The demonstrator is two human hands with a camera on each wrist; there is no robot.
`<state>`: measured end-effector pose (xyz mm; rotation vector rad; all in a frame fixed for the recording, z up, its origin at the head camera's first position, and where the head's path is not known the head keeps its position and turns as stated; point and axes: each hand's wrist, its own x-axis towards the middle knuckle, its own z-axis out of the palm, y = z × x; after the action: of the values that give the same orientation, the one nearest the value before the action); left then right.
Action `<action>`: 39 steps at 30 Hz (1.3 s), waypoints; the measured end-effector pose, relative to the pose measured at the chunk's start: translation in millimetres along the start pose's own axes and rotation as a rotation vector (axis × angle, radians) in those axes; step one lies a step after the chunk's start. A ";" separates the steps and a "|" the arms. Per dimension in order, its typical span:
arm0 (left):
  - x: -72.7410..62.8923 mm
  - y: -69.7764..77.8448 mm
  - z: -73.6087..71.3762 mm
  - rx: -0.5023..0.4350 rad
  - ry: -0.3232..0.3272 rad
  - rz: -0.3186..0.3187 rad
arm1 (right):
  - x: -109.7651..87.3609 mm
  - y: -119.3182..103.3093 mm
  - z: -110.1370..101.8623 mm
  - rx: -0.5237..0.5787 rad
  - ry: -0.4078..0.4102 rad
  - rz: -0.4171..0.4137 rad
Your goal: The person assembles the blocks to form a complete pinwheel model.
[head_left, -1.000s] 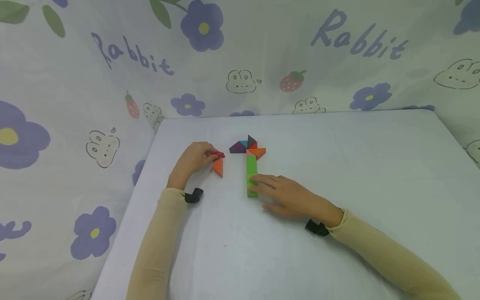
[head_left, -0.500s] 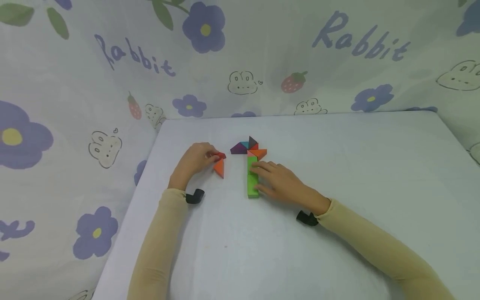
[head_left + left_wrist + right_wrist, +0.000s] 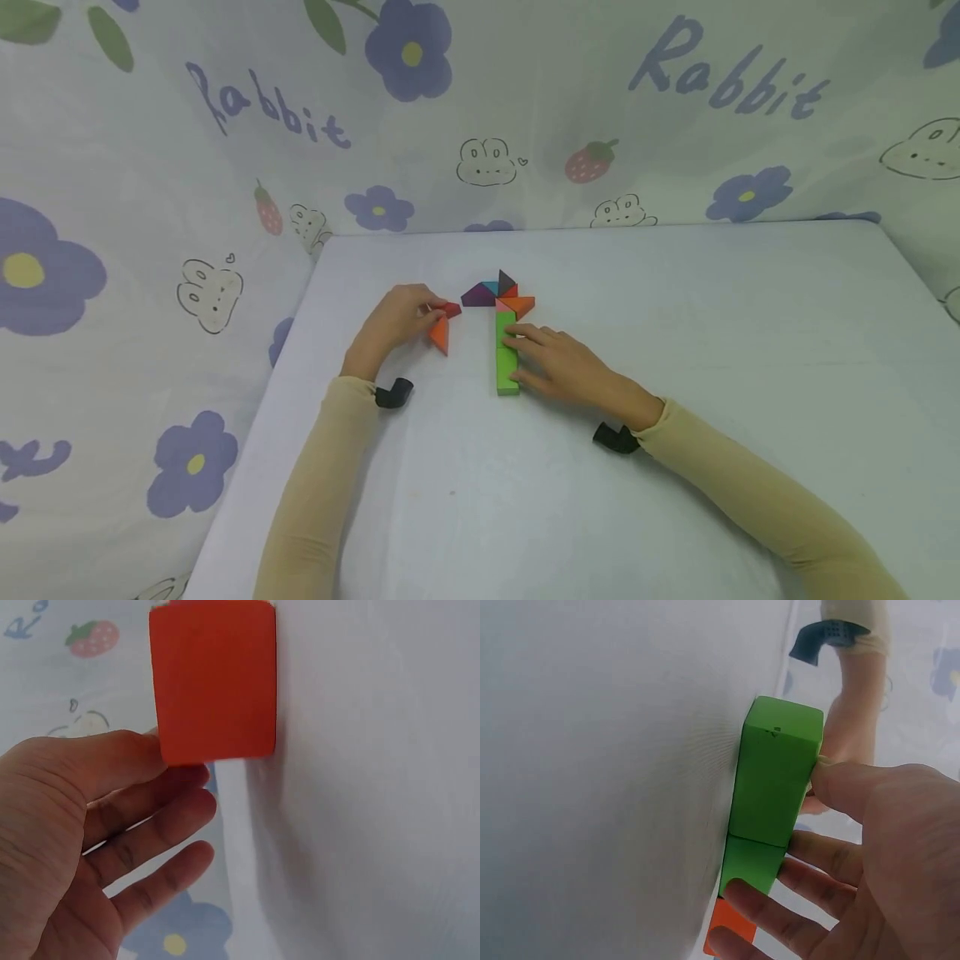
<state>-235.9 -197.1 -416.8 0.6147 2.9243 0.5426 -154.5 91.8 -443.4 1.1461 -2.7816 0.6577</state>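
Observation:
In the head view, my left hand pinches a small red block between thumb and fingers. Just below it lies an orange triangular block; a flat orange-red face fills the upper part of the left wrist view and hides much of the pinch. My right hand rests its loosely spread fingers along the right side of two green blocks set end to end. Up close, the right thumb touches the nearer green block, while the fingers lie along the farther one.
Above the green blocks sits a cluster of pieces: a purple block, a dark triangle, an orange block, and small pink, blue and red ones. The white tabletop meets a patterned cloth at the back and left.
My right hand has moved up and left, its fingers now along the sides of the green blocks. The left hand has shifted slightly right with the red block.

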 end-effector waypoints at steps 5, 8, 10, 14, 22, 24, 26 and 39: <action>-2.3 6.8 -2.3 -0.007 -0.014 0.031 | -0.6 -0.3 -0.6 0.015 -0.013 0.013; -5.3 8.1 -7.2 -0.035 -0.003 0.024 | -0.6 0.1 -0.8 0.017 -0.018 0.014; -6.6 8.5 -9.4 -0.049 -0.011 0.026 | -0.5 0.5 -0.8 0.017 -0.022 0.018; -5.0 10.4 -7.8 -0.052 -0.057 0.061 | -0.1 1.3 -0.8 0.018 -0.032 0.028; -0.3 16.0 2.9 -0.027 -0.038 0.155 | 0.6 2.5 0.1 0.023 -0.044 0.040; 0.7 17.4 4.7 -0.015 -0.034 0.199 | 0.6 2.3 0.0 0.028 -0.046 0.040; 1.1 18.9 5.6 -0.006 -0.031 0.236 | 0.4 2.0 -0.3 0.034 -0.045 0.039; 3.3 22.3 8.6 -0.014 0.000 0.281 | 0.6 4.3 1.2 0.032 -0.038 0.034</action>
<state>-229.2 -173.9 -416.8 1.0328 2.8467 0.5890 -157.8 93.6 -446.0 1.1308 -2.8381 0.6932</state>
